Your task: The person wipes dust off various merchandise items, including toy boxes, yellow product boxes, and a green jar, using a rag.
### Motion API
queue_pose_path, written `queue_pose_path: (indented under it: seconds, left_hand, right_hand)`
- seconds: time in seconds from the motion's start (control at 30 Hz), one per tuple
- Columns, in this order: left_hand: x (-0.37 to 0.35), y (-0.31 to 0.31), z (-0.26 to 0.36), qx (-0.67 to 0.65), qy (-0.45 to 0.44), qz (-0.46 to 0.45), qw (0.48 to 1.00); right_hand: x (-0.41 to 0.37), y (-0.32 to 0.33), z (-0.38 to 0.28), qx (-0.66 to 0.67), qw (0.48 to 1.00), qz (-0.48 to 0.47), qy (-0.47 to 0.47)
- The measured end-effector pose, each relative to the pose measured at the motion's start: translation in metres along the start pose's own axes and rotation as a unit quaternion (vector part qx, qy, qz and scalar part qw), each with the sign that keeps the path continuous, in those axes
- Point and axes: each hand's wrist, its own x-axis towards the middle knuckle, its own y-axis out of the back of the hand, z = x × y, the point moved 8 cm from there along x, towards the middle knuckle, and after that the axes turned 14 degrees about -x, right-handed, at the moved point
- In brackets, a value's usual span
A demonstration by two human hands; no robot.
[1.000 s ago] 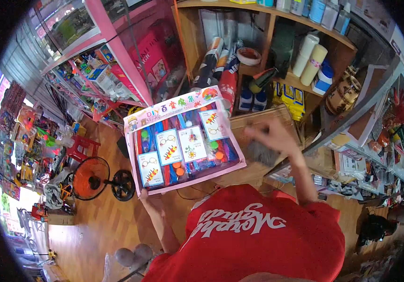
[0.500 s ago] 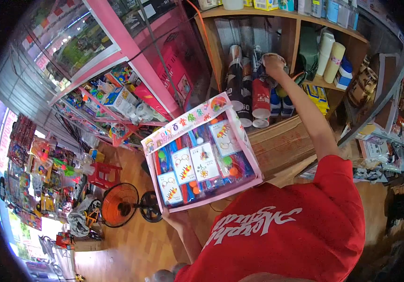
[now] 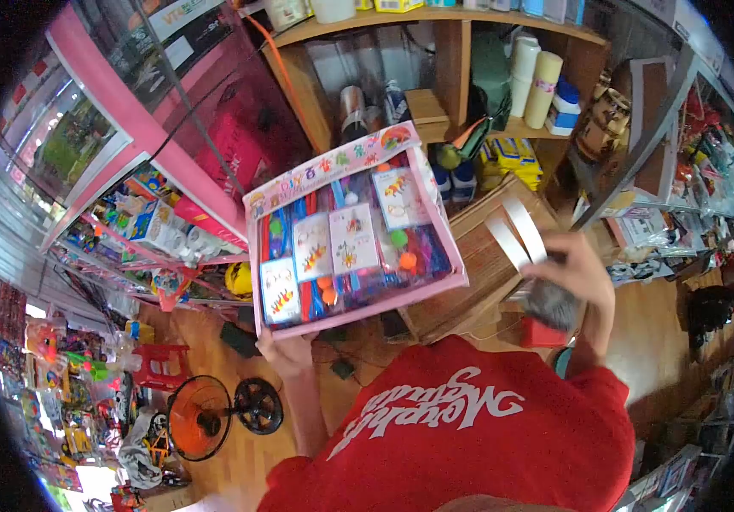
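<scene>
My left hand [image 3: 287, 352] grips the lower left corner of a pink-edged craft kit box [image 3: 354, 235]. The box is tilted up, its clear front showing picture cards, colored pompoms and fuzzy sticks, with a printed header along the top. On the other side, my right hand [image 3: 576, 273] is curled around what look like paper cups [image 3: 516, 235] with white rims, in front of my right shoulder. Dark grey and red parts show below that hand, smeared by motion.
A wooden shelf [image 3: 461, 72] ahead holds upright rolls, yellow packs [image 3: 510, 164] and bottles. Below it lies a brown cardboard box [image 3: 461, 299]. An orange fan [image 3: 200, 416] and a red stool [image 3: 160, 367] stand on the floor at left. Stocked racks line both sides.
My right hand has drawn back from the shelf toward my right shoulder, bringing the cups out. The red stack has gone from the shelf. My left hand still holds the craft kit box.
</scene>
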Motion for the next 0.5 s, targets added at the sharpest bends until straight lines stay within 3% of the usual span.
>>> queue_pose_path:
  seconds: [0.03, 0.17, 0.2, 0.23, 0.5]
  left_hand:
    - [0.006, -0.025, -0.007, 0.01, 0.004, 0.047, 0.999]
    - [0.053, -0.064, -0.046, 0.034, 0.072, -0.088, 0.993]
    - [0.06, -0.075, -0.054, 0.0, 0.053, -0.019, 0.998]
    - [0.072, -0.079, -0.067, -0.024, 0.085, -0.033, 0.996]
    - [0.092, -0.085, -0.082, -0.039, 0.077, -0.025, 0.996]
  right_hand:
    - [-0.026, 0.002, 0.012, -0.006, 0.999, -0.011, -0.048]
    - [-0.095, 0.007, 0.04, 0.009, 0.982, 0.022, -0.189]
    - [-0.107, 0.005, 0.049, 0.033, 0.979, 0.042, -0.198]
    - [-0.118, 0.001, 0.057, 0.056, 0.975, 0.063, -0.206]
    - [-0.156, -0.019, 0.076, 0.134, 0.945, 0.072, -0.288]
